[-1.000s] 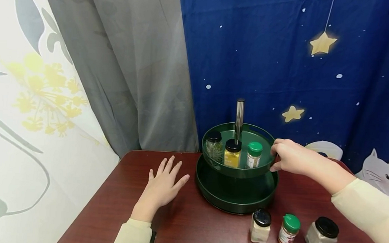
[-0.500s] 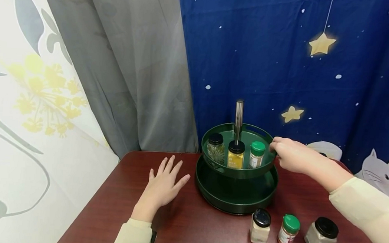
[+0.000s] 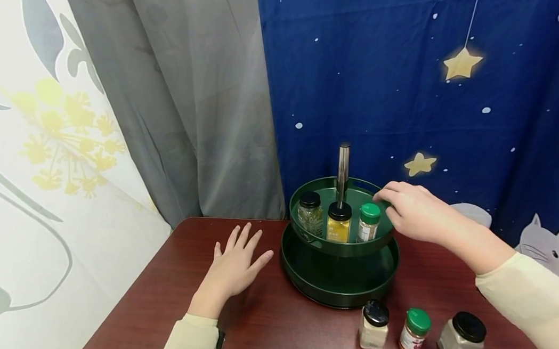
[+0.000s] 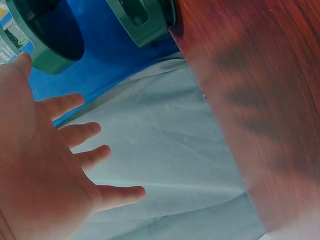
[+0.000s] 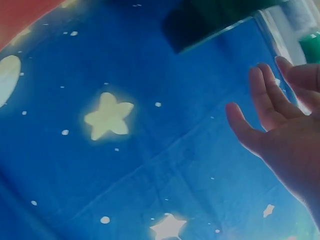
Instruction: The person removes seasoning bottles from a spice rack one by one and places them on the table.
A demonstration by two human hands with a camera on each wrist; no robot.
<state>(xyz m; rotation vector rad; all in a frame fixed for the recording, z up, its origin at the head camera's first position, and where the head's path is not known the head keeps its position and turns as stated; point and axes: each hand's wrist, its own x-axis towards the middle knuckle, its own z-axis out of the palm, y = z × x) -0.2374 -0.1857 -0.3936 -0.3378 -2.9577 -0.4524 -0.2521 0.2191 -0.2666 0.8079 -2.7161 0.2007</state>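
A green two-tier turntable (image 3: 336, 298) with a metal post (image 3: 343, 170) stands on the table. On its upper tray (image 3: 299, 239) sit a black-lidded jar of dried herbs (image 3: 309, 222), a black-lidded jar of yellow powder (image 3: 338, 230) and a green-capped spice bottle (image 3: 368, 228). My right hand (image 3: 414, 212) hovers at the tray's right rim, close to the green cap, fingers loosely bent around nothing. In the right wrist view its fingers (image 5: 239, 122) are apart. Left of the turntable, my left hand (image 3: 232, 270) hangs over the table with its fingers spread, holding nothing.
In front of the turntable, on the reddish-brown table (image 3: 270, 323), stand a black-lidded jar of pale powder (image 3: 372, 335), a green-capped spice bottle (image 3: 412, 340) and a wider black-lidded jar (image 3: 459, 348). Grey (image 3: 178, 99) and blue star-printed curtains (image 3: 380, 95) hang behind.
The upper tray has turned slightly, carrying its jars a little to the right. My right hand has let go of the rim and moved up and left toward the green cap. My left hand stays still.
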